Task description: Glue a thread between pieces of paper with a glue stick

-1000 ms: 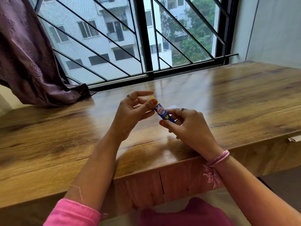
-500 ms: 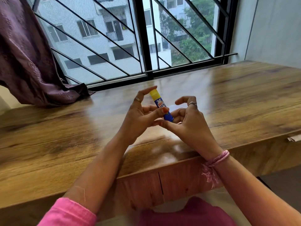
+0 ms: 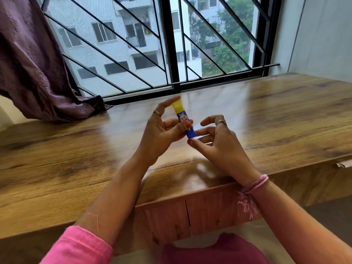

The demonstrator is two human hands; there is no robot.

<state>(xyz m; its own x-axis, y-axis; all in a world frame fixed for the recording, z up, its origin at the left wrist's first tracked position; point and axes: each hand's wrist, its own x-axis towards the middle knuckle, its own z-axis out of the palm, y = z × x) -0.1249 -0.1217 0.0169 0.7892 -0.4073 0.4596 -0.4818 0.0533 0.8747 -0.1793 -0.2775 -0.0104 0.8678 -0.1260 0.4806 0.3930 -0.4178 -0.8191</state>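
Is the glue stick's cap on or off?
On: the yellow cap sits flush atop the glue stick, pinched in the left hand; no glue shows.

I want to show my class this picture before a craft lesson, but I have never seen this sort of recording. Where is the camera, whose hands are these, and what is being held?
There is no machine here. The camera sits on a person's head and looks forward and down, so you see their own two arms reaching over a wooden table by a window. The left hand grips a glue stick, blue with a yellow cap, thumb across its label and the cap still on. The right hand is at the stick's lower end with loosely curled fingers; whether it touches the stick is unclear. Something pale shows just behind that end, perhaps paper, too hidden to tell. No thread is visible on the table.
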